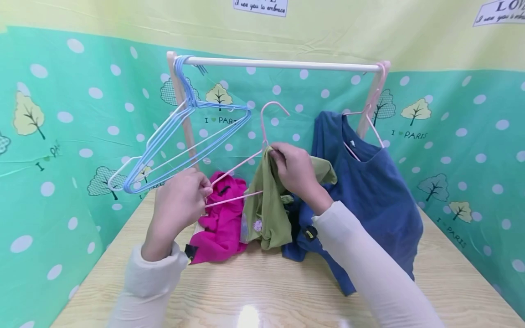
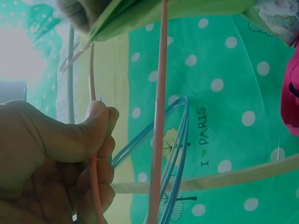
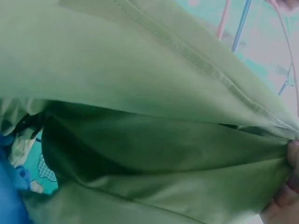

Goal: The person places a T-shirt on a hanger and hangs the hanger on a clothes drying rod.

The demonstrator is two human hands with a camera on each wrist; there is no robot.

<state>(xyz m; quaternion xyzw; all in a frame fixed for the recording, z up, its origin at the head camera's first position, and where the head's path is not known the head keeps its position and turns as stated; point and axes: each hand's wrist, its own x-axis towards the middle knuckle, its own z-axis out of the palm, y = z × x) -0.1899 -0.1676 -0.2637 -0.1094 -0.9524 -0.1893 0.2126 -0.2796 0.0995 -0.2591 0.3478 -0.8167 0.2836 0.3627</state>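
My left hand grips a pink clothes hanger near its left end. In the left wrist view, thumb and curled fingers close round its thin bar. My right hand pinches the edge of a green garment just below the hanger's hook. The cloth drapes over the hanger's right side and hides that end. A small pale flower decorates the garment's lower part. In the right wrist view, the green cloth fills most of the picture, its opening gaping, with fingertips at the right edge.
Several blue and white hangers hang at the left of a rack's white rail. At its right, a blue sleeveless garment hangs on a pink hanger. A magenta garment lies on the wooden table behind my hands.
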